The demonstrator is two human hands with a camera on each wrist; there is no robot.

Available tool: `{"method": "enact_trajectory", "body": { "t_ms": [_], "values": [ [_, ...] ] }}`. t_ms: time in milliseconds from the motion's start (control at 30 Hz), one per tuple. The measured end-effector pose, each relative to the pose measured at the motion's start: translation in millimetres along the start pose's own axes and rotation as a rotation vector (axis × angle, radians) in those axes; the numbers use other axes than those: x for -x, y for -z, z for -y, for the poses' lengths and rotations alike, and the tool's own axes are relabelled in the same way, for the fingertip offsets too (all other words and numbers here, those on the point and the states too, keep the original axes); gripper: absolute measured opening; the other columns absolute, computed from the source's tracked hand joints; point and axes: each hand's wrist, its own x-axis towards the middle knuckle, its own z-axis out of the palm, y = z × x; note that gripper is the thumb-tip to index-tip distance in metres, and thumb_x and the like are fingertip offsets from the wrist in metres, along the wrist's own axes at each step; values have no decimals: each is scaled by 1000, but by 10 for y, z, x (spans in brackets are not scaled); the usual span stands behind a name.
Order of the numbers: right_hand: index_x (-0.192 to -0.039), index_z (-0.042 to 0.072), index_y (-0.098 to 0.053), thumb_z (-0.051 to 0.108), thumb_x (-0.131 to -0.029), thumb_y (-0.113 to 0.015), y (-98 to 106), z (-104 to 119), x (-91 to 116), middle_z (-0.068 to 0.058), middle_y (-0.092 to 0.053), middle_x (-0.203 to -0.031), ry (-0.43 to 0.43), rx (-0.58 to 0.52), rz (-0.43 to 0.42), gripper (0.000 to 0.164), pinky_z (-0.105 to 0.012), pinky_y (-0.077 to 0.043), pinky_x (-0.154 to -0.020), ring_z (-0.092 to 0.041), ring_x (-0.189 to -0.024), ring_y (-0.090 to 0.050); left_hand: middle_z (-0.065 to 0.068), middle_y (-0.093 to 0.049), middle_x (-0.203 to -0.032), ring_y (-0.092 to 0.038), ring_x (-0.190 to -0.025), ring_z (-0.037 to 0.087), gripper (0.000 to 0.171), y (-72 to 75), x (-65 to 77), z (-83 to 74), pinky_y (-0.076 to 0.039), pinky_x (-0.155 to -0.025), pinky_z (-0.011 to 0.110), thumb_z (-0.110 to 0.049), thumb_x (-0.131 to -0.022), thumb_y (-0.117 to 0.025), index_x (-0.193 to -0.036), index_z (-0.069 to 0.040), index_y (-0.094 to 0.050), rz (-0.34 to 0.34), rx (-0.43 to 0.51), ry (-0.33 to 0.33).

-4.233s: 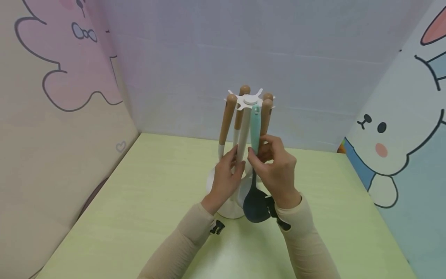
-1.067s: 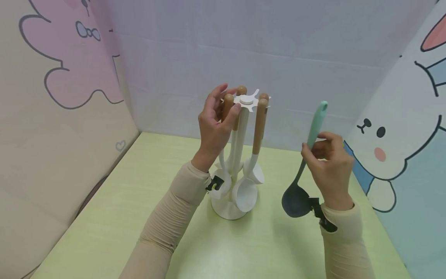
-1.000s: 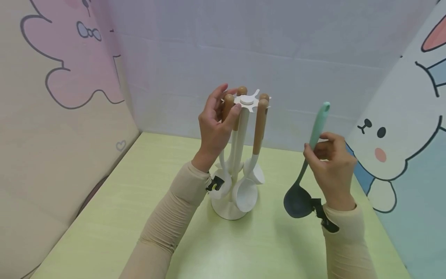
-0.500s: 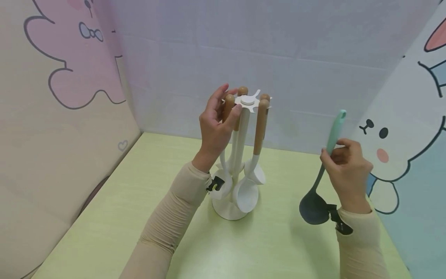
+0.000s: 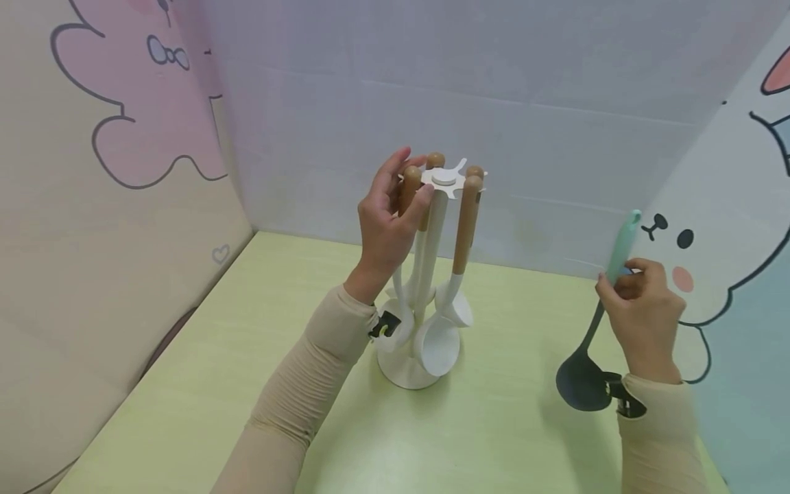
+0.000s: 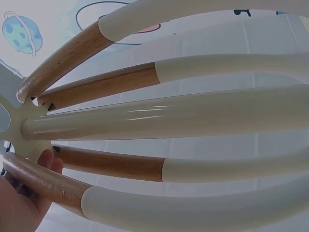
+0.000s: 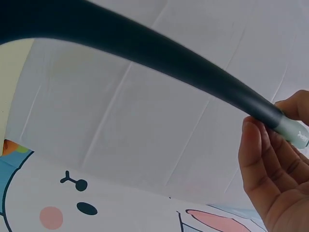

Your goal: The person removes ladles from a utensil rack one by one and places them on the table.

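My right hand (image 5: 644,319) pinches a ladle (image 5: 583,383) by its mint green handle, held to the right of the rack with its dark bowl hanging down. In the right wrist view the thumb and fingers (image 7: 256,150) meet where the dark shaft joins the green grip. My left hand (image 5: 385,226) is at the top of a white utensil rack (image 5: 437,226), its thumb and fingers around a wooden handle (image 6: 48,186) and reaching the hooked top plate (image 5: 446,180). Several white utensils with wooden handles hang on the rack, including a front spoon (image 5: 438,343).
The rack's round base (image 5: 404,374) stands on a pale green table (image 5: 494,439). A plain pale sheet (image 5: 524,137) rises behind it. Cartoon-printed panels (image 5: 728,274) flank both sides, the right one close behind the ladle.
The green-handled ladle has come off the rack and moved right and slightly down with my right hand. My left hand has shifted up from the post to the rack's top and stays there.
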Motion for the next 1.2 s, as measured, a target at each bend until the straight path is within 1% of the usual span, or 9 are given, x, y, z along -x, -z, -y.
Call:
{"method": "enact_trajectory", "body": {
  "t_ms": [200,400,633,700,800,900,1000,1100,1200],
  "values": [
    [-109,-10,-57,3,-84,-67,22,-188,12,-29,-68,-82,-29,55,2,30,1,-29,-65,31,-66,-36,23,-64,-126,-64,-106,24,54,-6,0,-1,-52,-87,28,-9,-89,-61,-138,11,-48,3,-2,-3],
    [-112,-11,-57,4,-83,-68,55,-378,30,-31,-68,-84,-63,103,36,34,0,-27,-62,32,-65,-32,23,-64,-127,-65,-107,25,54,-9,2,-8,-53,-87,28,-10,-90,-61,-138,10,-48,8,-11,2],
    [-115,-10,-56,7,-85,-65,101,-506,19,-33,-67,-89,-151,169,126,35,-1,-27,-55,29,-60,-29,21,-63,-128,-61,-97,21,55,-6,-2,-1,-49,-74,21,-16,-90,-59,-138,9,-49,12,-50,-13],
    [-116,-11,-55,7,-86,-65,117,-538,12,-34,-66,-90,-177,180,161,36,-2,-28,-54,26,-59,-30,21,-63,-130,-61,-99,20,55,-5,-4,0,-50,-75,21,-16,-90,-59,-139,9,-49,14,-45,-14],
    [-117,-10,-54,9,-87,-64,140,-602,1,-33,-66,-90,-207,208,216,37,-4,-29,-53,17,-59,-36,22,-61,-132,-62,-109,22,56,-5,-6,1,-52,-87,26,-13,-91,-59,-140,10,-47,22,-21,-13],
    [-118,-11,-52,9,-87,-62,164,-663,-9,-34,-65,-89,-217,224,261,38,-7,-30,-50,2,-59,-45,24,-59,-134,-61,-119,25,55,1,-8,8,-49,-98,34,-9,-92,-58,-141,11,-45,31,7,-2],
    [-118,-11,-51,9,-87,-62,180,-716,-10,-34,-65,-89,-216,234,290,39,-9,-31,-49,-16,-59,-55,24,-58,-134,-60,-122,28,53,12,-13,14,-48,-100,36,-4,-92,-57,-141,13,-45,37,9,3],
    [-119,-12,-49,10,-88,-61,189,-756,-8,-34,-64,-88,-222,243,328,39,-14,-34,-47,-29,-62,-60,25,-58,-134,-60,-120,29,52,26,-24,8,-48,-100,37,-2,-92,-57,-141,13,-45,42,20,10],
    [-119,-12,-48,10,-89,-61,195,-800,-6,-34,-63,-88,-227,253,365,40,-20,-36,-47,-33,-63,-60,25,-58,-134,-61,-120,29,52,36,-34,1,-49,-99,37,-1,-92,-57,-141,13,-45,50,33,16]
  ]
}}
